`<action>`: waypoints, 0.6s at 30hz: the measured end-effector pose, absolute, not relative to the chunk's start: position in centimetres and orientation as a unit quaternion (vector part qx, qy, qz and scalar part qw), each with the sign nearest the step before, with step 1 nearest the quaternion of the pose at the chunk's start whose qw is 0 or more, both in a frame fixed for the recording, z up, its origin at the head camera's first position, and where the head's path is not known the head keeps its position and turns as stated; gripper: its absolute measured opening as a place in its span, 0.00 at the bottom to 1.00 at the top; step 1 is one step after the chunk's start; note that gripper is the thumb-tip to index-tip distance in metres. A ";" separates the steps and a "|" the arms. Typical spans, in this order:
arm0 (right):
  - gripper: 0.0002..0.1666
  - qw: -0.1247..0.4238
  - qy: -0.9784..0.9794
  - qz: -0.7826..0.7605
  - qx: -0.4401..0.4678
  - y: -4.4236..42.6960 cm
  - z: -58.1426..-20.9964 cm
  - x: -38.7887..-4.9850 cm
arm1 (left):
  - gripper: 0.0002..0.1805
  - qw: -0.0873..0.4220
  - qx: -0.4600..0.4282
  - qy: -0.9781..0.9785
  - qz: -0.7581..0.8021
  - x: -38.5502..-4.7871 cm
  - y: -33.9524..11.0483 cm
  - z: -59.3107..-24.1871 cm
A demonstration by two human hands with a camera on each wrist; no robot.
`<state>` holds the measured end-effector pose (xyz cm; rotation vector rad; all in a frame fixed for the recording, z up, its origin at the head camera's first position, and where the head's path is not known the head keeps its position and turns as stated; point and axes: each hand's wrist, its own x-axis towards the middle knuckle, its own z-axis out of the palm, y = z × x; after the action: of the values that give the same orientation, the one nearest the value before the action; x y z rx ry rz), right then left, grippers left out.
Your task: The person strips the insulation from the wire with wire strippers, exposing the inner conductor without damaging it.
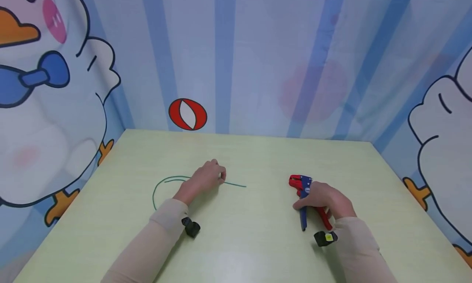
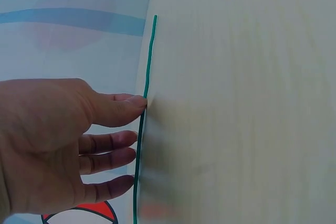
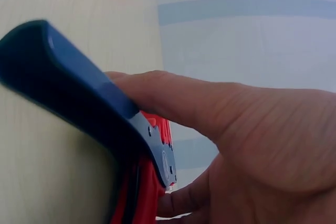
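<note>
A thin green wire (image 1: pixel 236 185) lies in a loop on the left half of the table, one end pointing right. My left hand (image 1: pixel 205 177) pinches it between thumb and index finger. In the left wrist view, the wire (image 2: pixel 149 61) runs past the thumb tip, and the other fingers lie close beside it. My right hand (image 1: pixel 324 197) grips a red and blue wire stripper (image 1: pixel 304 188) whose head points away from me. Up close, the thumb lies across the stripper's blue handle (image 3: pixel 79 85); the fingers behind the tool are partly hidden.
The pale wooden table (image 1: pixel 254 242) ends at a blue striped curtain (image 1: pixel 254 61) along the back. Cartoon ducks are printed on the cloth at both sides. A small black camera is strapped at each wrist.
</note>
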<state>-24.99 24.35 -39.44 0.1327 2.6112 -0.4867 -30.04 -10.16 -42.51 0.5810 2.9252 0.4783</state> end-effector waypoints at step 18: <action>0.27 0.221 0.944 -0.241 0.052 25.4 -39.7 -25.6 | 0.04 0.040 0.211 0.964 0.158 -30.4 -10.8 -42.2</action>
<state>-25.59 25.36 -39.67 0.1437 2.6079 -0.6649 -30.42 -10.77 -42.16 0.6469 2.9523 0.4833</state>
